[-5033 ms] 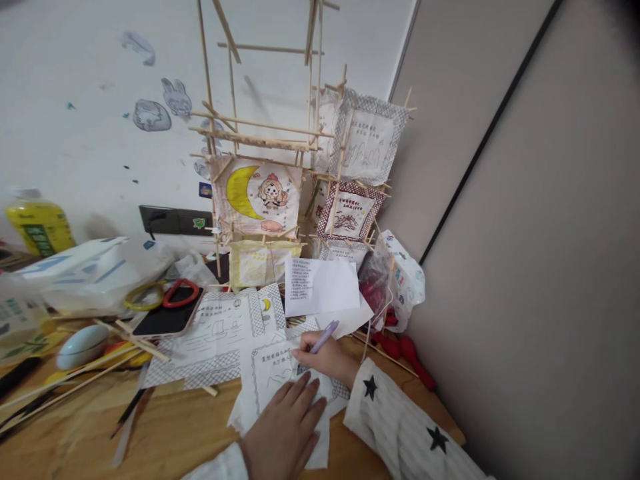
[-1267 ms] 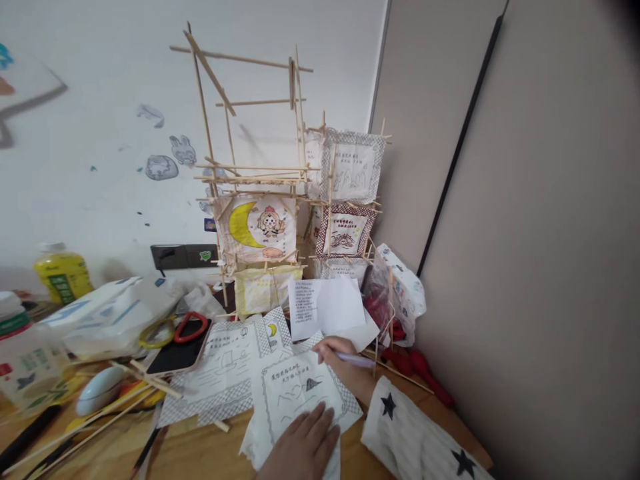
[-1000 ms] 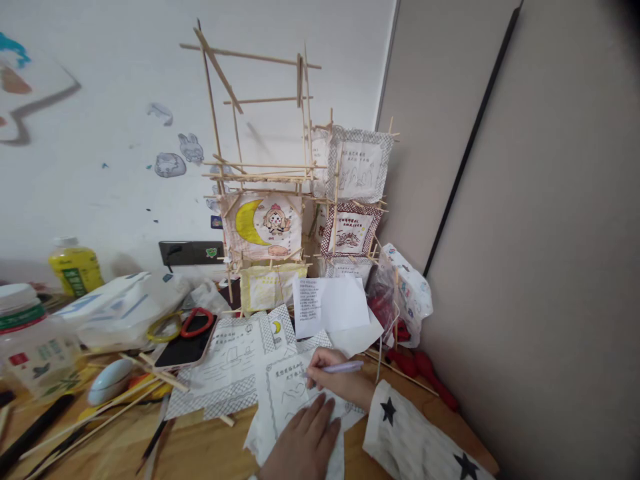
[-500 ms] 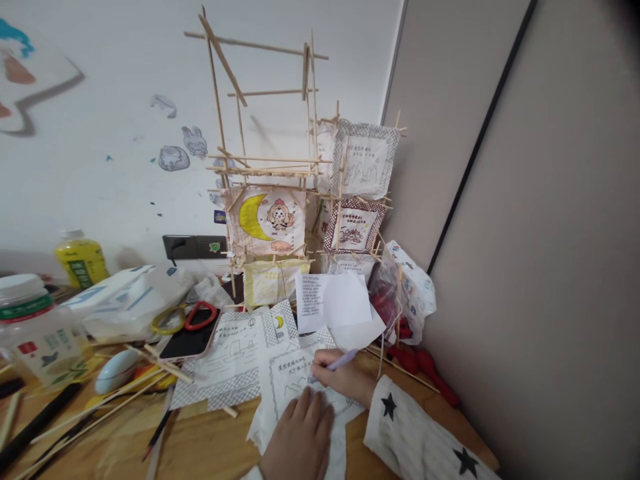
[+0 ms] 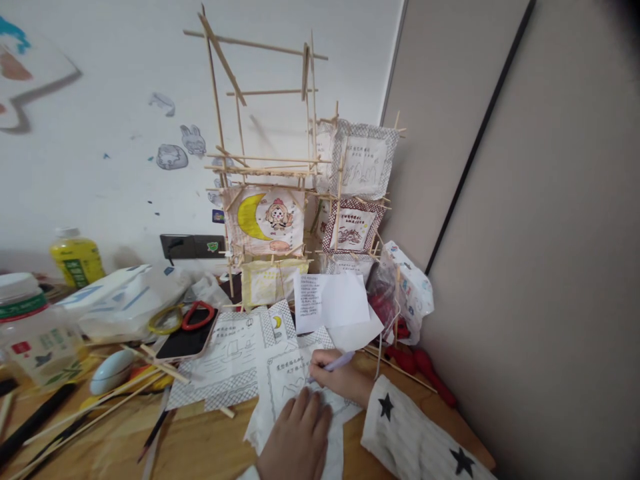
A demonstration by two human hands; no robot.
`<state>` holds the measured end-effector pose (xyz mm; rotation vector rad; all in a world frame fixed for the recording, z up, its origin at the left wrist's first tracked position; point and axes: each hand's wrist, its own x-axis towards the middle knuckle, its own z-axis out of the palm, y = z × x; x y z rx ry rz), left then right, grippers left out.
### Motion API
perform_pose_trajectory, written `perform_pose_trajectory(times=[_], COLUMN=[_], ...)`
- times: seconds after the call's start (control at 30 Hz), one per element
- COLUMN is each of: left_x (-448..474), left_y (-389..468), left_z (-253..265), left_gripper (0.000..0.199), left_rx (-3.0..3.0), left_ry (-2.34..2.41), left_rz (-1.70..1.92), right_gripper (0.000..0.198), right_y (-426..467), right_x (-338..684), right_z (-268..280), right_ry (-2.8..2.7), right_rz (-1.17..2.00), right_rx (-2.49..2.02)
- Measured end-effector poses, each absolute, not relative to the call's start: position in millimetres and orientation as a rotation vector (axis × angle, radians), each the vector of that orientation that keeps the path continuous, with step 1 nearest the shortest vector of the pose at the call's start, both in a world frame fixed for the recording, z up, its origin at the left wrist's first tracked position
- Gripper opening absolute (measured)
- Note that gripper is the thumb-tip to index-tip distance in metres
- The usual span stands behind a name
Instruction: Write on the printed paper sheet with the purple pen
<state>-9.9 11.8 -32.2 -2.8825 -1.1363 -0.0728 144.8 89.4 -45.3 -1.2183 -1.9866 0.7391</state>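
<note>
A light purple pen (image 5: 340, 361) is pinched in my right hand (image 5: 336, 377), its tip down on a white sheet (image 5: 280, 387) with handwritten characters, line-drawn hills and a patterned border. My left hand (image 5: 296, 437) lies flat, palm down, across the lower part of that sheet, covering some of it. To the left, partly beneath, is another drawn sheet (image 5: 233, 357) showing a sailing boat. Just behind stands a folded white paper (image 5: 327, 300) with lines of small writing.
A stick-frame structure (image 5: 265, 160) with drawn paper panels rises at the back. Left are scissors (image 5: 199, 315) on a phone (image 5: 183, 343), wooden sticks (image 5: 100, 400), a pencil (image 5: 153, 435) and bottles (image 5: 75, 257). A plastic bag (image 5: 407, 287) and red tool (image 5: 434, 377) sit right.
The view has shifted very slightly, so everything sits a little further left. Both hands stay in almost the same place on the sheet, the pen still in my right.
</note>
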Motion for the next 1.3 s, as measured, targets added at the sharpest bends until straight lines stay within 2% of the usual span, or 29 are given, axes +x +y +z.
perform_pose_trajectory(times=[0.23,0.4,0.63,0.7,0.8,0.93,1.3], left_x=[-11.6,-11.2,-10.7,-11.0,-11.3,-10.9,-8.8], left_y=[11.1,13.6,15.7,17.4,18.7,17.3,14.8], left_z=[-33.1,-35.8,-49.9,-53.4,-55.5,-52.9,-45.0], left_gripper=[0.051,0.042,0.035,0.034,0.03,0.023,0.031], left_rx=[-2.873,-2.907,-2.862,-2.851,-2.815,-2.816,-2.882], left_ry=[-1.109,-1.045,-0.969,-0.928,-0.902,-0.878,-0.968], left_rz=[-0.049,-0.119,-0.215,-0.233,-0.279,-0.278,-0.12], right_gripper=[0.023,0.013,0.017,0.019,0.008,0.012,0.02], right_y=[89.2,93.6,77.7,76.0,78.9,83.8,86.4], right_x=[151.4,153.0,143.1,142.2,143.7,145.2,142.9], right_z=[-44.2,-36.5,-25.0,-25.6,-30.8,-37.6,-41.7], right_ry=[-1.792,-1.51,-1.755,-1.847,-1.923,-1.962,-1.999], right_rz=[0.732,0.725,0.989,0.955,0.822,0.822,0.772], right_rx=[-1.206,-1.035,-0.97,-0.999,-1.104,-1.249,-1.343])
